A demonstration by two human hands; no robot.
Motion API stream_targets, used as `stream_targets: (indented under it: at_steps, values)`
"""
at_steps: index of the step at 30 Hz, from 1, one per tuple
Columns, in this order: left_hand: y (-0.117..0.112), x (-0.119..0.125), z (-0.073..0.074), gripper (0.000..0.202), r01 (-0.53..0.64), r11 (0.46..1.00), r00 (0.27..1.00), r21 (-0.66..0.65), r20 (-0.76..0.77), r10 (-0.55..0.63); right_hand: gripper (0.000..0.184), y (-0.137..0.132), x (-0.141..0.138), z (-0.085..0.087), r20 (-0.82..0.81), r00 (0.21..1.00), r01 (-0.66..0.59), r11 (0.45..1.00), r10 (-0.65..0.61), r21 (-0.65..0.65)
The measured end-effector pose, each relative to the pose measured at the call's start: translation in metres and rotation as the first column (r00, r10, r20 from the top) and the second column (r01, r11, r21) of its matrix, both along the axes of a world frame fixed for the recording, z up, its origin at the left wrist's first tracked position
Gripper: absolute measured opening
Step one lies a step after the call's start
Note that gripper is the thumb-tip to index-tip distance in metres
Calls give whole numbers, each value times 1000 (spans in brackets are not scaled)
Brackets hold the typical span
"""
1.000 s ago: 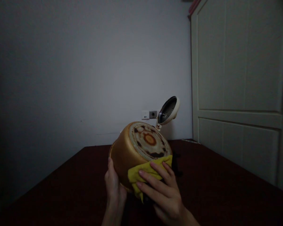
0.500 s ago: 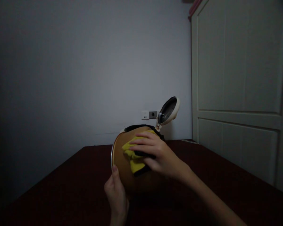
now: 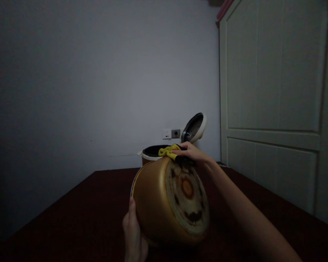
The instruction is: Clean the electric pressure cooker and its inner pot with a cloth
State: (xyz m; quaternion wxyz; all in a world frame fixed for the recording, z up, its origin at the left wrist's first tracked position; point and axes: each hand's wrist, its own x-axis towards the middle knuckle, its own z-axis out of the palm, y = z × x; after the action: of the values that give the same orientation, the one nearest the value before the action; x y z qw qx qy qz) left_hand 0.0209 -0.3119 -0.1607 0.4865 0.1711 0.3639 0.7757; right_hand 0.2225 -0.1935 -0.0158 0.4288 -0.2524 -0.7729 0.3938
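Note:
A golden inner pot is held on its side above the dark red table, its stained round base facing me and to the right. My left hand grips the pot's rim from below, thumb on the outer wall. My right hand reaches over the pot's far top edge and presses a yellow cloth against it, fingers closed on the cloth.
Behind the pot stands a rice cooker body with its lid swung open. A wall socket sits on the grey wall. A tall white cabinet fills the right side.
The pot has turned so its stained base faces me again. My right hand with the cloth slid from the pot's side wall up to the far top edge.

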Motion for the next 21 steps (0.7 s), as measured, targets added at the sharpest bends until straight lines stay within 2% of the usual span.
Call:
stream_targets:
  at_steps: [3,7,10,13,17,19,21]
  values:
    - [10,-4,-5,29,51,999,991,-19,125,-48,35,7,9,-12,-80,997,22,1000,-23,-6]
    - [23,-13,-9,37,196,975,939,107,266,-218,37,1,18,-27,-93,995,33,994,-24,107]
    - [28,-22,-10,42,242,949,903,201,311,-296,34,-15,19,-41,-93,993,92,966,-72,241]
    - [33,-31,-17,44,257,932,886,256,322,-332,29,-42,15,-59,-69,993,116,911,-97,396]
    - [47,-35,-37,44,300,873,844,385,319,-431,31,-83,4,-70,110,983,64,829,-149,555]
    - [54,-33,-47,44,306,835,827,458,306,-471,33,-101,-8,-65,252,951,-9,801,-178,599]
    - [58,-28,-53,43,306,821,823,482,300,-483,35,-111,-23,-56,366,912,-97,769,-185,632]
